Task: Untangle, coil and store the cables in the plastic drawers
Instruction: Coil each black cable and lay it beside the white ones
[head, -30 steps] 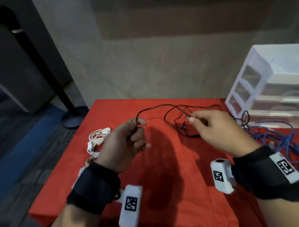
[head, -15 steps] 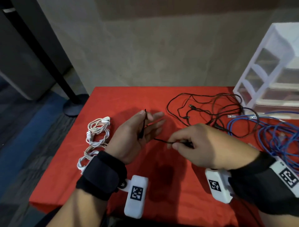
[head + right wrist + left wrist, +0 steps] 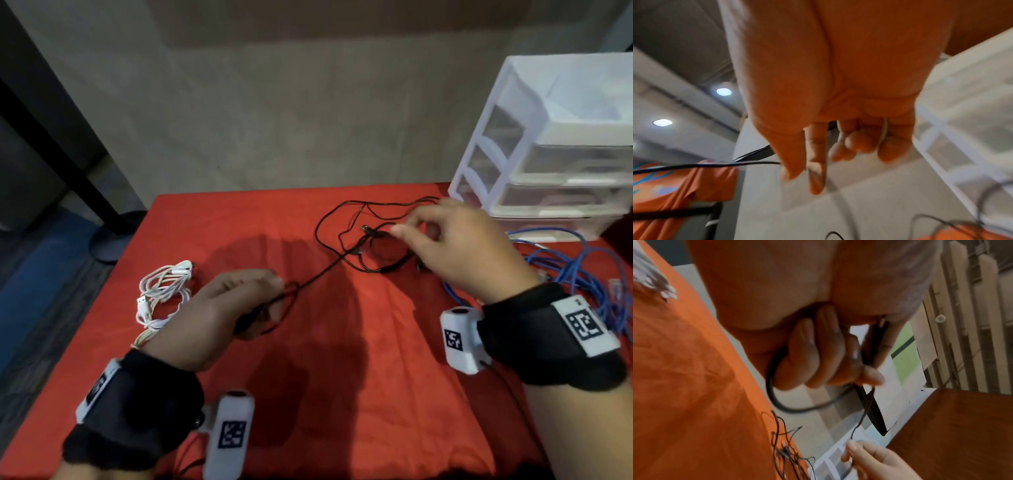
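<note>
Wrists come first from where I stand, both wrapped in black bands with white tagged camera blocks, held over a tabletop (image 3: pixel 359 359) draped in red cloth. Nearer of the two, the left hand (image 3: pixel 219 315) hovers low over the cloth with its fingers (image 3: pixel 818 356) curled tight round a small loop of the black cable (image 3: pixel 322 272); the left wrist view shows that loop hanging below the knuckles and a plug end tucked against the thumb. From that fist the thin black line runs taut, up and to the right, across bare cloth.

Left of the hand, touching nothing else, a bundle of white cables (image 3: pixel 164 291) lies coiled near the cloth's edge.

Farther back, the right hand (image 3: pixel 459 246) is raised above a loose tangle of the same black cable, thumb and forefinger pinching a strand while the other fingers (image 3: pixel 859 142) fold in loosely. Much of the black cable still sprawls in open loops on the cloth beneath it.

Right of that hand, a heap of blue cable (image 3: pixel 565 267) spreads uncoiled toward the edge.

Behind it all, at the far right corner, the plastic drawers (image 3: pixel 548 154) stand upright, a white frame with clear fronts, all pushed in.
</note>
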